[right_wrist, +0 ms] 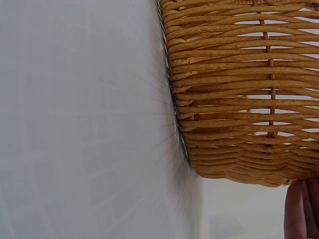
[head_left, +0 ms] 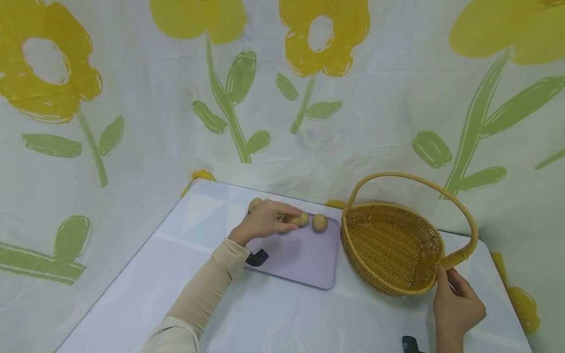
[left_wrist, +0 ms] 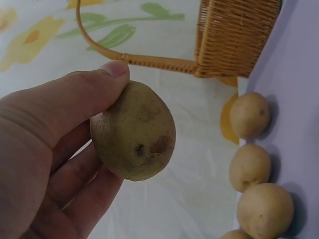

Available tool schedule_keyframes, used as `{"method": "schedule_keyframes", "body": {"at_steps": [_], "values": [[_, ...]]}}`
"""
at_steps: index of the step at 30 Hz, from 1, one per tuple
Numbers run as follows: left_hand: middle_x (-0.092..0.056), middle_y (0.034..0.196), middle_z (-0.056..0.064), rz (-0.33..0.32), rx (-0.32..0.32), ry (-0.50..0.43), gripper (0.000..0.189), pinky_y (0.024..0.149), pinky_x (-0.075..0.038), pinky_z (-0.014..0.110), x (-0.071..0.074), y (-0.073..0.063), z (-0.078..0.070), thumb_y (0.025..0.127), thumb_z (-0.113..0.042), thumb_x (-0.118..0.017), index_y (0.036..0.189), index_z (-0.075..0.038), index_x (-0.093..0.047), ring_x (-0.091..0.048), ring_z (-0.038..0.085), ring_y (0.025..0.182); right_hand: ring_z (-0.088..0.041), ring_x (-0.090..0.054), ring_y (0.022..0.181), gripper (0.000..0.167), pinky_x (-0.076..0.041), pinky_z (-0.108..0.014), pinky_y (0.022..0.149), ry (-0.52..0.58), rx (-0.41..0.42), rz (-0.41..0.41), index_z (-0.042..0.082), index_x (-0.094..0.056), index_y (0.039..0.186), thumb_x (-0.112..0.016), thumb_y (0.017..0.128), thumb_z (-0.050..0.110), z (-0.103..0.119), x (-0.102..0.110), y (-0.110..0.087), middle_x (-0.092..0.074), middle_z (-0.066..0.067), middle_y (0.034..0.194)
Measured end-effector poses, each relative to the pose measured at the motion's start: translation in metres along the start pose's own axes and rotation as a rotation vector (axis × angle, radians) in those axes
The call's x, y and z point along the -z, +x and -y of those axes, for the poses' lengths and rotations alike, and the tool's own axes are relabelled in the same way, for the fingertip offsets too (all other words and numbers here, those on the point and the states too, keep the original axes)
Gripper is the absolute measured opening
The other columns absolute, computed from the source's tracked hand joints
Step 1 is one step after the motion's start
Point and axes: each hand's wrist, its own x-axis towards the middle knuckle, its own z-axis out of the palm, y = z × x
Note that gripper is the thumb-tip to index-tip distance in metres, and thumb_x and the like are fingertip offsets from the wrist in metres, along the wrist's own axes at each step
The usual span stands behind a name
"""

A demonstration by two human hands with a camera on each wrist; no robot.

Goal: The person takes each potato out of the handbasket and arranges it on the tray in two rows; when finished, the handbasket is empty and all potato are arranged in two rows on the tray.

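Note:
My left hand pinches a potato between thumb and fingers above a pale purple tray. In the left wrist view the potato shows a dark spot and a brown blemish. More potatoes lie in a row on the tray, among them one at its far right. To the right of the tray stands a woven wicker basket with a tall arched handle. My right hand grips its rim at the near right, by the handle's foot. Only a few of its fingers show in the right wrist view.
Tray and basket rest on a pale blue and white patterned table. Behind and to the left hangs a white cloth printed with yellow flowers and green leaves. The basket handle arches high over the basket.

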Motion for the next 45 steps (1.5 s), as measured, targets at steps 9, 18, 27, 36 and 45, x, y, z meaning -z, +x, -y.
{"method": "schedule_keyframes", "body": {"at_steps": [9,18,27,36,45], "values": [[-0.075,0.124,0.006,0.023,0.068,-0.025,0.034,0.096,-0.059,0.031,-0.013,0.002,0.009,0.088,-0.016,-0.082,0.121,-0.009,-0.076,-0.07,0.019,0.116,0.025,-0.057,0.079,0.035,-0.046,0.005,0.069,0.0,-0.024,0.01,0.008,-0.075,0.118,-0.078,0.091,0.029,-0.001,0.001,-0.001,-0.072,0.021,0.107],[-0.076,0.121,0.005,0.049,0.054,0.048,0.033,0.1,-0.058,0.031,-0.021,0.019,0.014,0.088,-0.015,-0.082,0.119,-0.007,-0.077,-0.071,0.018,0.116,0.026,-0.056,0.08,0.033,-0.045,0.006,0.07,-0.029,0.007,-0.005,0.009,-0.075,0.118,-0.077,0.092,0.029,0.0,0.001,0.001,-0.072,0.018,0.111],[-0.076,0.12,-0.003,0.122,0.083,0.25,0.032,0.086,-0.059,0.031,-0.031,0.03,0.014,0.089,-0.026,-0.08,0.12,-0.018,-0.077,-0.071,0.012,0.103,0.024,-0.057,0.079,0.032,-0.046,0.005,0.068,0.003,-0.012,0.001,0.008,-0.075,0.118,-0.077,0.091,0.027,0.001,0.0,0.0,-0.072,0.022,0.106],[-0.055,0.073,-0.005,0.173,0.02,0.203,0.014,0.066,-0.044,0.02,-0.045,0.033,0.019,0.089,-0.013,-0.08,0.085,-0.015,-0.066,-0.05,0.005,0.071,0.023,-0.057,0.079,0.031,-0.046,0.005,0.068,0.011,-0.021,0.01,0.009,-0.075,0.118,-0.077,0.091,0.026,0.002,0.0,0.001,-0.072,0.024,0.105],[-0.042,0.071,-0.007,0.175,-0.027,0.245,0.039,0.065,-0.041,0.02,-0.053,0.033,0.024,0.088,-0.011,-0.08,0.072,-0.017,-0.045,-0.046,0.005,0.071,0.025,-0.057,0.079,0.03,-0.047,0.005,0.068,0.003,0.012,0.015,0.009,-0.075,0.118,-0.076,0.092,0.025,0.001,0.001,0.0,-0.073,0.018,0.109]]}}
